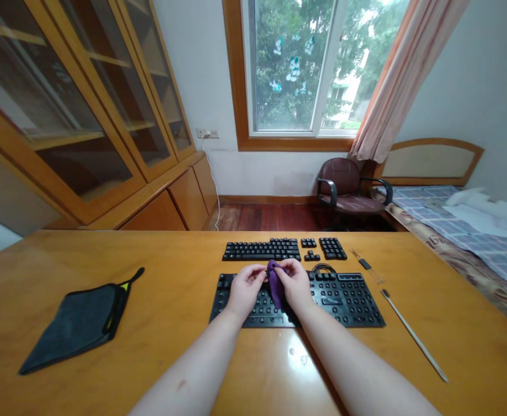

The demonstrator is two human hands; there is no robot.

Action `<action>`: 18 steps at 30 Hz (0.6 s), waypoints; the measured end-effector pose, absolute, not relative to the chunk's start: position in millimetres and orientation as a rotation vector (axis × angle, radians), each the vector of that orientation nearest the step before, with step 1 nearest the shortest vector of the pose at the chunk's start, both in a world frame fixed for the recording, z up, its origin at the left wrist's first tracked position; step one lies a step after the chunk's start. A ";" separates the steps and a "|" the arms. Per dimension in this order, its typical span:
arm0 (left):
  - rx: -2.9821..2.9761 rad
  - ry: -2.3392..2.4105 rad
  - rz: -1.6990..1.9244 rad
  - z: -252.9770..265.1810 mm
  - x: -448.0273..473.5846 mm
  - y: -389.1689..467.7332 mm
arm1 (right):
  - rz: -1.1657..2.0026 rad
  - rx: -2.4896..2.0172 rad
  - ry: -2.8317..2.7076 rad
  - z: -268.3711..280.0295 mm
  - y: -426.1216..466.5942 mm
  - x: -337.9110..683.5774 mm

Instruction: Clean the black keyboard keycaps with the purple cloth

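Note:
Over the middle of a black keyboard (348,306), both my hands meet close together. My right hand (296,286) is closed on a purple cloth (276,289), which hangs down between the hands. My left hand (247,289) pinches a small dark piece at the cloth's edge; it looks like a black keycap, partly hidden by fingers and cloth. Most key positions on the keyboard are bare, with a few caps along its top row. Just beyond it, loose black keycaps (262,250) lie in keyboard order, with a number-pad block (333,248) at the right.
A wire keycap puller (365,264) and a long thin brush (413,335) lie right of the keyboard. At the left rests a dark zip pouch (80,318). The coiled cable (324,268) sits behind the keyboard. Beyond the wooden table (170,358) stands a chair (344,185).

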State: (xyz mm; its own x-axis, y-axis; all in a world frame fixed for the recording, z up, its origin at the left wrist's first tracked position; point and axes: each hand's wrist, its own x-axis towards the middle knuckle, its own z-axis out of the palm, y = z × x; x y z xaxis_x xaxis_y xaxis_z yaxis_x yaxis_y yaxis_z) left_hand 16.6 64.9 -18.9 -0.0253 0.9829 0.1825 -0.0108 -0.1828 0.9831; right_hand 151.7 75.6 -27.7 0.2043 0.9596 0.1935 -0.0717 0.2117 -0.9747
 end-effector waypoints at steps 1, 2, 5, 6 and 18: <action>1.312 1.124 1.361 -19.0 17.1 64.9 | 0.976 -1.064 -1.109 -28.0 75.7 151.7; 1.302 1.124 1.363 -19.4 17.5 65.1 | 1.000 -1.045 -1.144 -28.1 75.7 151.7; 1.253 1.123 1.401 -22.8 17.3 66.9 | 1.076 -0.984 -1.238 -28.3 75.4 152.7; 1.231 1.119 1.416 -24.6 16.7 67.8 | 1.095 -0.974 -1.247 -28.5 75.4 153.0; 1.276 1.142 1.392 -24.5 13.1 69.9 | 1.231 -0.937 -1.217 -25.8 76.2 156.5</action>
